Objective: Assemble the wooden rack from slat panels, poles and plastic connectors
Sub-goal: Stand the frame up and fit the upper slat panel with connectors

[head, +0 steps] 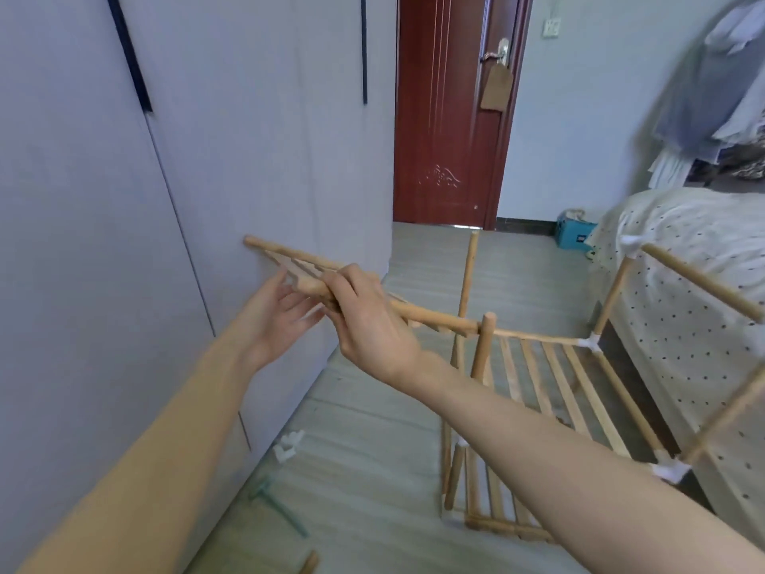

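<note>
I hold a wooden slat panel (289,261) up in the air, seen almost edge-on, in front of the grey wardrobe. My right hand (372,325) grips its near rail with fingers curled over the top. My left hand (275,314) is under the panel with straight fingers touching its underside. To the right stands the partly built rack (550,374): a slatted shelf between upright poles (482,345), joined by white plastic connectors (590,341). Another slat panel (492,511) lies low on the floor under it.
Loose white connectors (287,445) and a teal tool (277,505) lie on the floor by the wardrobe (124,242). A bed with a dotted cover (683,250) stands right. A red door (447,109) and a blue box (573,234) are at the back.
</note>
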Available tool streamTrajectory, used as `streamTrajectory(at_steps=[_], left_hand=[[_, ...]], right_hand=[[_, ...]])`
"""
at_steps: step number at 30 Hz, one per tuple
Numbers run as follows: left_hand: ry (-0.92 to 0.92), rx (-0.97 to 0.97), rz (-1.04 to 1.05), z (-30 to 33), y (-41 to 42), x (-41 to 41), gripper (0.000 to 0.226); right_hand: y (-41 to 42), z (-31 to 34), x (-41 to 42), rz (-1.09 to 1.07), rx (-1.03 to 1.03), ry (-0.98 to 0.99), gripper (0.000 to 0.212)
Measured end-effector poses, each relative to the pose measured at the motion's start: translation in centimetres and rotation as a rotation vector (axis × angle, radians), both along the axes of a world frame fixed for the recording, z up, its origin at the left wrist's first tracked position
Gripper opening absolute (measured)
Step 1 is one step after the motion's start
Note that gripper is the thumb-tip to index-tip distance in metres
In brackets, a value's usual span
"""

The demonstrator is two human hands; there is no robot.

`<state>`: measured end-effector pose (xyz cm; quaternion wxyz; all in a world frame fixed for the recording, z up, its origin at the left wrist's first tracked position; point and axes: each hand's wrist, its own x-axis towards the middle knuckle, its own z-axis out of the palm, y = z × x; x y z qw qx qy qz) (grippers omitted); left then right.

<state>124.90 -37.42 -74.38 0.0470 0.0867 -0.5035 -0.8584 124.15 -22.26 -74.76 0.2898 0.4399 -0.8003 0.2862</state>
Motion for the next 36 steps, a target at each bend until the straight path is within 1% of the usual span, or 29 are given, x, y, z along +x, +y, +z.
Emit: streamTrajectory(at_steps=[1, 3, 4, 5, 6, 7, 9, 11, 12, 13, 15, 17, 19, 21, 23, 25, 26, 28, 30, 31, 32, 34, 35, 36], left_hand=[[0.041, -0.044, -0.061, 1.2, 0.6, 0.4, 0.028], [0.143, -0.159, -0.122, 3.1, 1.7, 1.6, 0.047], [0.173, -0.206, -0.135, 3.9, 2.3, 2.0, 0.048], [0.194, -0.215, -0.142, 4.8, 2.8, 2.5, 0.037], [0.187, -0.204, -0.133, 5.5, 3.3, 2.7, 0.025], [0.166, -0.172, -0.107, 6.1, 3.9, 2.9, 0.02], [0.123, -0.048, -0.084, 6.7, 5.2, 3.0, 0.025], [0.136, 0.029, -0.086, 6.7, 6.5, 3.0, 0.033], [0.163, 0.038, -0.085, 6.7, 7.1, 3.1, 0.034], [0.197, 0.044, -0.087, 6.6, 7.7, 3.2, 0.034], [0.241, 0.066, -0.119, 6.3, 8.5, 3.4, 0.041], [0.266, 0.076, -0.194, 6.0, 9.4, 3.7, 0.05], [0.263, 0.075, -0.246, 5.5, 10.3, 3.7, 0.057], [0.252, 0.073, -0.287, 4.9, 11.5, 3.6, 0.052], [0.252, 0.068, -0.335, 4.4, 12.7, 3.4, 0.048], [0.244, 0.045, -0.384, 4.1, 13.7, 2.9, 0.052], [0.234, 0.023, -0.412, 3.9, 14.0, 2.4, 0.052], [0.201, -0.04, -0.479, 3.6, 15.0, 1.5, 0.05], [0.189, -0.106, -0.525, 3.3, 16.2, 0.5, 0.045], [0.195, -0.17, -0.528, 3.0, 17.0, 0.2, 0.04], [0.211, -0.28, -0.503, 2.8, 17.9, -0.1, 0.033], [0.237, -0.545, -0.373, 1.8, 19.6, -0.9, 0.022], [0.237, -0.622, -0.285, 1.1, 20.0, -1.4, 0.023], [0.223, -0.659, -0.215, 0.2, 20.3, -2.1, 0.025]], right_hand=[[0.5, 0.8, 0.6, 0.014, 0.023, 0.054, 0.028], [1.5, 2.3, 1.8, 0.03, 0.039, 0.132, 0.029], [2.1, 3.0, 2.3, 0.038, 0.033, 0.166, 0.03], [2.7, 3.6, 2.8, 0.048, 0.025, 0.203, 0.03], [3.3, 4.0, 3.1, 0.047, 0.024, 0.242, 0.032], [4.0, 4.3, 3.4, 0.035, 0.032, 0.289, 0.034], [5.9, 4.6, 3.6, -0.002, 0.097, 0.382, 0.033], [8.6, 4.7, 3.6, -0.042, 0.217, 0.43, 0.027], [10.2, 4.7, 3.7, -0.074, 0.277, 0.417, 0.033], [11.9, 4.7, 3.7, -0.105, 0.319, 0.375, 0.043], [15.3, 4.9, 3.6, -0.194, 0.289, 0.232, 0.056], [18.2, 5.1, 3.0, -0.364, 0.186, 0.076, 0.058], [20.1, 5.5, 1.8, -0.582, 0.073, -0.075, 0.058], [21.2, 6.0, 0.6, -0.699, -0.089, -0.344, 0.059], [22.3, 6.2, -0.5, -0.68, -0.279, -0.595, 0.05], [23.8, 5.7, -1.1, -0.603, -0.535, -0.775, 0.038], [24.7, 5.3, -1.2, -0.565, -0.662, -0.834, 0.031], [26.4, 4.4, -1.4, -0.533, -0.801, -0.879, 0.023], [28.0, 3.6, -1.6, -0.534, -0.878, -0.902, 0.026], [28.8, 3.3, -1.7, -0.536, -0.929, -0.921, 0.028], [29.6, 3.0, -1.7, -0.533, -0.98, -0.939, 0.029], [31.1, 2.3, -1.6, -0.524, -1.048, -0.971, 0.031], [31.5, 2.1, -1.4, -0.517, -1.072, -0.986, 0.031], [32.0, 1.7, -1.3, -0.515, -1.096, -1.0, 0.03]])
